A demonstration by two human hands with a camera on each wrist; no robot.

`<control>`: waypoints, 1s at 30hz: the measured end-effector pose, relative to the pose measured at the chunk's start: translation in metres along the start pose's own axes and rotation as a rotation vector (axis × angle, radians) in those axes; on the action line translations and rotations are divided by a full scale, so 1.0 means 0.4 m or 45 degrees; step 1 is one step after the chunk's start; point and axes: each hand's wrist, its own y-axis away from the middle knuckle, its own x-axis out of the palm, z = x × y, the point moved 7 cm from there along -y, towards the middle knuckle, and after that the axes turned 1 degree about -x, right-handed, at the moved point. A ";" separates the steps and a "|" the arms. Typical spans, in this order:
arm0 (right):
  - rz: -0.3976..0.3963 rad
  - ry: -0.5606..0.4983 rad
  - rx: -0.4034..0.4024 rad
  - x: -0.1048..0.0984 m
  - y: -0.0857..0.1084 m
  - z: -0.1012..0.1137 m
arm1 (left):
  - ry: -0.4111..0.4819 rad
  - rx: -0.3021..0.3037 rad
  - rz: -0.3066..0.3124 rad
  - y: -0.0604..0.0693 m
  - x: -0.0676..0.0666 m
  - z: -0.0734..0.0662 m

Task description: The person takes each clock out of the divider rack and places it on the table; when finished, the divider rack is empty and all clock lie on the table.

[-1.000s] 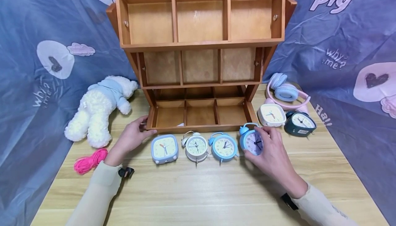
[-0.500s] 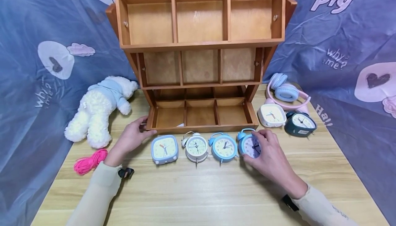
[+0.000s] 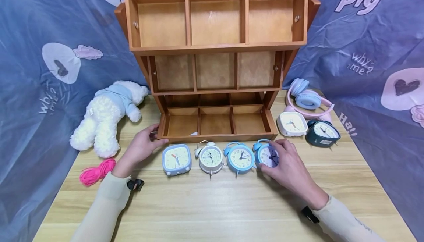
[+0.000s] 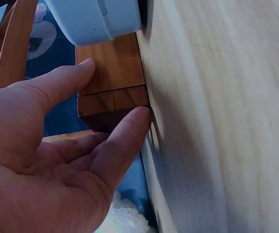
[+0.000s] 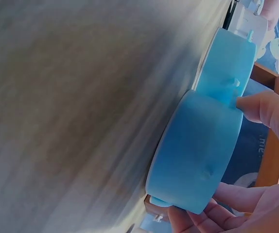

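Note:
My right hand grips a round blue twin-bell alarm clock at the right end of a row. In the right wrist view, its thumb is on one side of the blue alarm clock and fingers on the other; this clock touches a second blue alarm clock. Leftward stand a white alarm clock and a square blue-rimmed clock. My left hand holds the front left corner of a tiered wooden storage box. The left wrist view shows its thumb on the box's front.
A white square clock, a dark green alarm clock and pink-and-blue headphones are at the right. To the left lie a white plush bear and pink cord. Patterned blue cloth hangs behind.
My right hand has shifted slightly left with the blue alarm clock, closing the gap to its blue neighbour. The left hand has kept its place on the wooden box.

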 end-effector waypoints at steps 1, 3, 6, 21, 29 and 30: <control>0.004 0.000 0.003 0.001 0.000 -0.001 | -0.002 0.000 -0.001 -0.001 0.000 0.001; 0.007 -0.002 0.002 0.001 0.000 -0.002 | -0.005 0.000 -0.001 -0.001 0.000 0.001; 0.002 -0.008 -0.008 0.001 0.001 -0.002 | -0.007 -0.004 -0.002 -0.001 -0.001 0.002; 0.007 -0.003 -0.006 0.001 0.005 -0.009 | -0.014 -0.001 -0.004 -0.003 -0.004 0.006; 0.042 -0.006 0.003 0.001 0.011 -0.012 | 0.001 -0.002 0.043 0.002 -0.008 0.009; 0.048 -0.009 0.008 0.000 0.011 -0.013 | 0.007 0.010 0.048 0.005 -0.013 0.008</control>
